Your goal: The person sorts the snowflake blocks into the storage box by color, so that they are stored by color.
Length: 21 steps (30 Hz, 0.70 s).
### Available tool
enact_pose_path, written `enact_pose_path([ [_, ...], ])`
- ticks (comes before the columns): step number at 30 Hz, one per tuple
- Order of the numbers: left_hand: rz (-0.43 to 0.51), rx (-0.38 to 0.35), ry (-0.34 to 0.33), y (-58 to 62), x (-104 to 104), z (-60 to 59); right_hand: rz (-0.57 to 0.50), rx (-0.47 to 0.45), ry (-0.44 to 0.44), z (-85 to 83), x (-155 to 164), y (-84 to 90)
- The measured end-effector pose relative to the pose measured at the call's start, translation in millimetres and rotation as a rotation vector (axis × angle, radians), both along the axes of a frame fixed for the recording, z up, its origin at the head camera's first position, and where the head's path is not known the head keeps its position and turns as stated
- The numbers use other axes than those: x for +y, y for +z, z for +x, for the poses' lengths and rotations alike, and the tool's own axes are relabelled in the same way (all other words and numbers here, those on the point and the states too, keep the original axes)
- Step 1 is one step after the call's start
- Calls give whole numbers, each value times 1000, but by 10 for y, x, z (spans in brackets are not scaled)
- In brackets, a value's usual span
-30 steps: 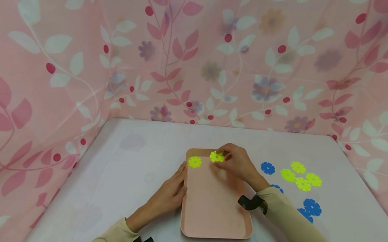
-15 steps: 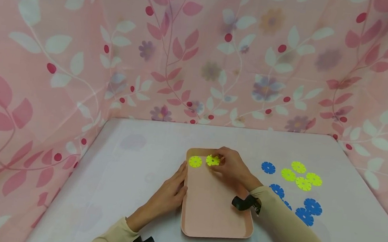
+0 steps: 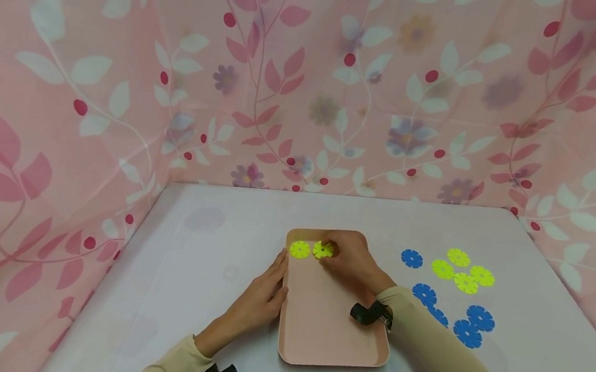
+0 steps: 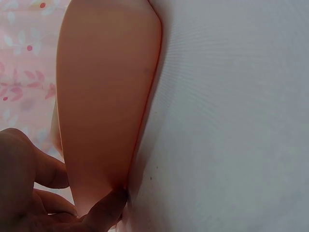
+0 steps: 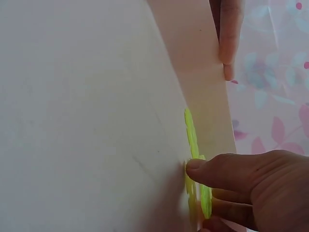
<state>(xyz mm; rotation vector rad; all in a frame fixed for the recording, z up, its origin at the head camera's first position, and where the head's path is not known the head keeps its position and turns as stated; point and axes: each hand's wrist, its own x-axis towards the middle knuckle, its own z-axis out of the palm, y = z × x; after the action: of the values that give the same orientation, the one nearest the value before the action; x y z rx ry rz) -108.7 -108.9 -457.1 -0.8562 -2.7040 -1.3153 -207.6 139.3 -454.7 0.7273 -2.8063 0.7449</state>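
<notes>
A pink tray (image 3: 333,327) lies lengthwise on the white table (image 3: 205,249). At its far end lies a yellow flower-shaped disc (image 3: 299,249). Just right of it, my right hand (image 3: 330,255) pinches a second yellow disc (image 3: 322,249) low over the tray floor. In the right wrist view the thumb (image 5: 217,171) lies on top of that pinched disc (image 5: 206,198), with the lying disc (image 5: 191,128) just beyond. My left hand (image 3: 279,271) rests with straight fingers along the tray's left rim; its thumb (image 4: 105,209) touches the rim of the tray (image 4: 106,96).
Right of the tray lie loose discs: a blue one (image 3: 412,258), a cluster of yellow ones (image 3: 462,273), and several blue ones (image 3: 467,328) near my right forearm. Pink floral curtains (image 3: 307,91) close off the back and both sides of the table.
My right hand has carried the yellow disc leftwards and lower, from the tray's far right part to beside the first disc. The left hand has stayed at the rim.
</notes>
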Motion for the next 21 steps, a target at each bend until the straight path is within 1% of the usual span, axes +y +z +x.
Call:
enact_pose_path([
  [3, 1, 4, -5, -3, 4, -5, 9, 6, -9, 9, -2, 7],
  [8, 0, 5, 1, -8, -2, -7, 3, 26, 16, 25, 0, 27],
  [14, -7, 5, 0, -5, -4, -6, 6, 20, 15, 35, -6, 32],
  [18, -9, 0, 2, -2, 0, -4, 6, -14, 4, 37, -7, 50],
  [21, -11, -4, 7, -4, 2, 2, -42, -84, 8, 55, 10, 112],
])
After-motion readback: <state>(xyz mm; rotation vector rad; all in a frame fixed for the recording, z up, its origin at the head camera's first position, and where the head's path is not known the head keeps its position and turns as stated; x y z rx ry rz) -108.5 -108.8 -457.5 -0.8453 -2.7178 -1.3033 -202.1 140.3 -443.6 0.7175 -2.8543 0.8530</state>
